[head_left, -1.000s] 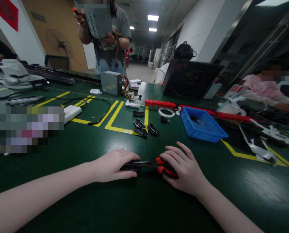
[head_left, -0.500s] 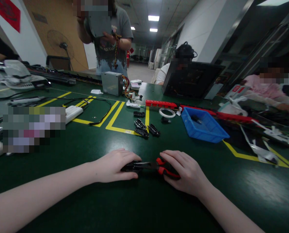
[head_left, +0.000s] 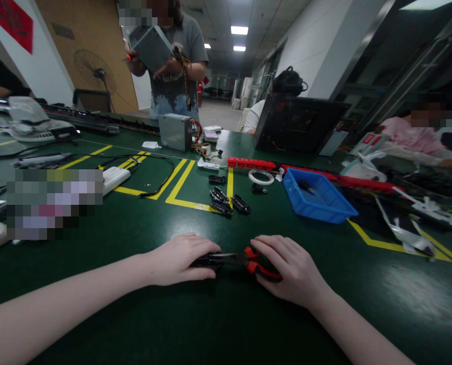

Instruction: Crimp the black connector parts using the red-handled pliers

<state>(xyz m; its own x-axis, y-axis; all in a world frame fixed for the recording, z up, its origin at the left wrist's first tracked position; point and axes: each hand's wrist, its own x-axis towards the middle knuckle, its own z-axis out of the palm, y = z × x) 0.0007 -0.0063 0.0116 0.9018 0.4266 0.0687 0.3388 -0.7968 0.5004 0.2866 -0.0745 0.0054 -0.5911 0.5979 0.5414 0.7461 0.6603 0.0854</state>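
My left hand point(head_left: 184, 257) is closed round a small black plastic part point(head_left: 206, 260), most of it hidden under the fingers. A pair of pliers point(head_left: 253, 266) with red and black handles is gripped in my right hand point(head_left: 292, 268). The pliers' metal jaws point left and meet the black part at its right end; whether they pinch it I cannot make out. Beyond my hands several similar black parts point(head_left: 221, 207) lie in a loose group on the green table point(head_left: 142, 314), beside and over yellow tape.
A blue tray point(head_left: 321, 210) with dark pieces inside stands at the right, near a white ring point(head_left: 261, 177) and red strips point(head_left: 251, 163). Farther back are a metal power supply box point(head_left: 175, 133) and a black panel point(head_left: 300, 124). A white power strip point(head_left: 115, 180) lies left. Other people are around the table.
My hands, the pliers and the black part stay almost in place. Across the table, a standing person has tilted the grey metal box they hold.
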